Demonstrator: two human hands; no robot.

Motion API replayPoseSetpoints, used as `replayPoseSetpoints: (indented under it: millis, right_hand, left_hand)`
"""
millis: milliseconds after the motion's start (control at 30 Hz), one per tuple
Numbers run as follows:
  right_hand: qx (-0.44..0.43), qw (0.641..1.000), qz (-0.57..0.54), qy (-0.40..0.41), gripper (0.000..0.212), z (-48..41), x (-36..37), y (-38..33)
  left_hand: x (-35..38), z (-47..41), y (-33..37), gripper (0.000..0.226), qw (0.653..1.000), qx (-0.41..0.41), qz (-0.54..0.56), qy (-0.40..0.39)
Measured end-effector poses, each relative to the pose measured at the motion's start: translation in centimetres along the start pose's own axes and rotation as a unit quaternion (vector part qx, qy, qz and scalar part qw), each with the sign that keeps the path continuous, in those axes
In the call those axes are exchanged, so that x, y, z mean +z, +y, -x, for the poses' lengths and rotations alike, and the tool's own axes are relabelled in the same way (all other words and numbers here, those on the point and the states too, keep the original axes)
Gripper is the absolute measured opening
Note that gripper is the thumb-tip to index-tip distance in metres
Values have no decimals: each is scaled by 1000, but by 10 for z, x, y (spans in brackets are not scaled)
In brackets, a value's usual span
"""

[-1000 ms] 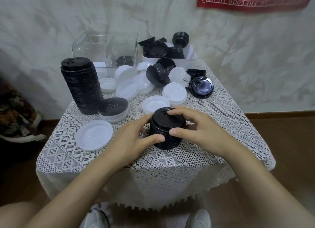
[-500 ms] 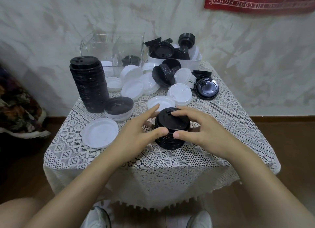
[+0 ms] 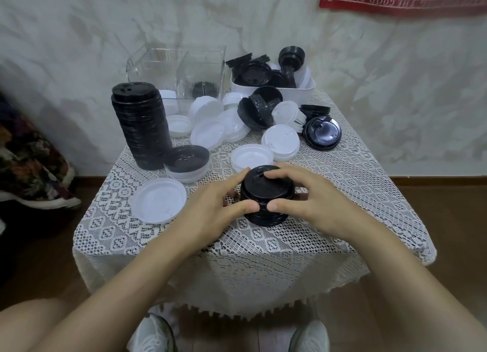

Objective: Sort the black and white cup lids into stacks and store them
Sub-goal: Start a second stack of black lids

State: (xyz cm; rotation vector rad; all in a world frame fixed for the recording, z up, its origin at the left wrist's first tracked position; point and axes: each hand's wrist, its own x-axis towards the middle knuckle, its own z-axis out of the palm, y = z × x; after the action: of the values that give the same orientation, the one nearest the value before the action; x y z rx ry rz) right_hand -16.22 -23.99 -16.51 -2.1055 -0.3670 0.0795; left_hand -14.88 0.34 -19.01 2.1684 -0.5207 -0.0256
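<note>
A short stack of black lids (image 3: 267, 191) stands near the front of the lace-covered table (image 3: 290, 241). My left hand (image 3: 210, 209) grips its left side and my right hand (image 3: 311, 201) grips its right side, thumbs meeting at the front. A tall stack of black lids (image 3: 141, 125) stands at the left. Loose white lids (image 3: 280, 145) and black lids (image 3: 322, 135) lie scattered across the back half. One white lid (image 3: 158, 203) lies upside down at the front left.
A clear plastic box (image 3: 181, 77) stands at the back, with a white bin (image 3: 297, 91) holding several black lids to its right. A black lid on white ones (image 3: 187, 162) sits beside the tall stack. The wall is right behind the table.
Both hands have stayed on the short black stack, fingers shifting slightly round it. The camera view has drifted a little; the stack has not left its spot.
</note>
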Motion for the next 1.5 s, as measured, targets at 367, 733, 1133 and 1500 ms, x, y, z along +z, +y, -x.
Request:
replayPoseSetpoints:
  millis: [367,733,1133,1500]
  right_hand:
    - [22,996,-88,8,57,8,-4,-7]
    - [27,998,-44,35,56,8,-2,-10]
    - [32,999,-14,29,55,9,-3,-14]
    - [21,995,3,98,64,2,-5,-16]
  left_hand:
    - [-2,2,12,74,1000,-14,4,11]
    - [-32,-1,7,32,933,22,-293,207]
    - [-37,-3,6,13,924,-16,-290,250]
    - [-26,-2,38,16,977,43,107,177]
